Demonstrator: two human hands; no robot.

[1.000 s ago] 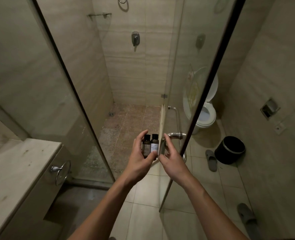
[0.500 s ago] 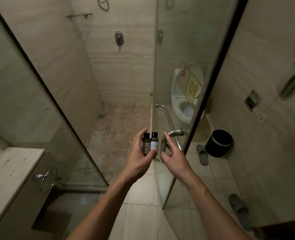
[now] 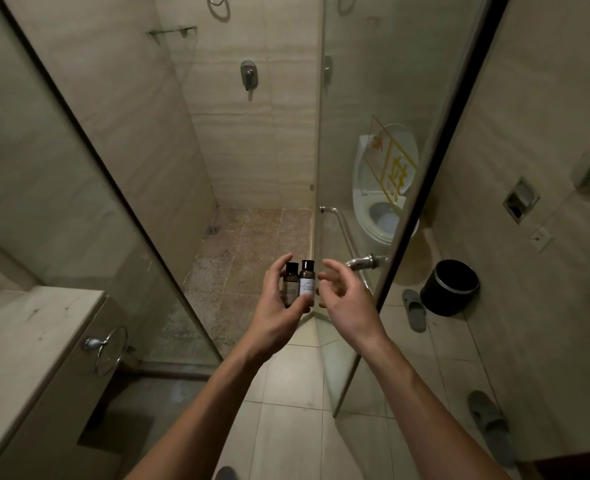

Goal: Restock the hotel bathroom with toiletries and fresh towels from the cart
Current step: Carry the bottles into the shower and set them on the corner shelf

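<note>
Brown mini bottles (image 3: pixel 306 281) x2, upright, gripped btwn L hand (image 3: pixel 275 315) thumb + fingers. R hand (image 3: pixel 351 304) at their 3 o'clock, fingers loose, holding nothing; door handle (image 3: pixel 364 262) at its 1 o'clock.

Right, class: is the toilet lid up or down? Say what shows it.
Up. The toilet lid stands raised behind the seat, and the open bowl shows below it, seen through the glass door.

Dim bathrm w/ tan tile walls (image 3: pixel 245 140). Shower floor (image 3: pixel 245 251) is brown stone, the other floor (image 3: pixel 286 427) pale tile. Glass door (image 3: pixel 373 98) open, toilet (image 3: pixel 380 220) seen thru it, lid up. Black bin (image 3: pixel 449 287) near rt wall, gray slipper (image 3: pixel 414 310) just beside it. Counter (image 3: pixel 26 334) at left w/ ring (image 3: pixel 109 348) on its side.
</note>
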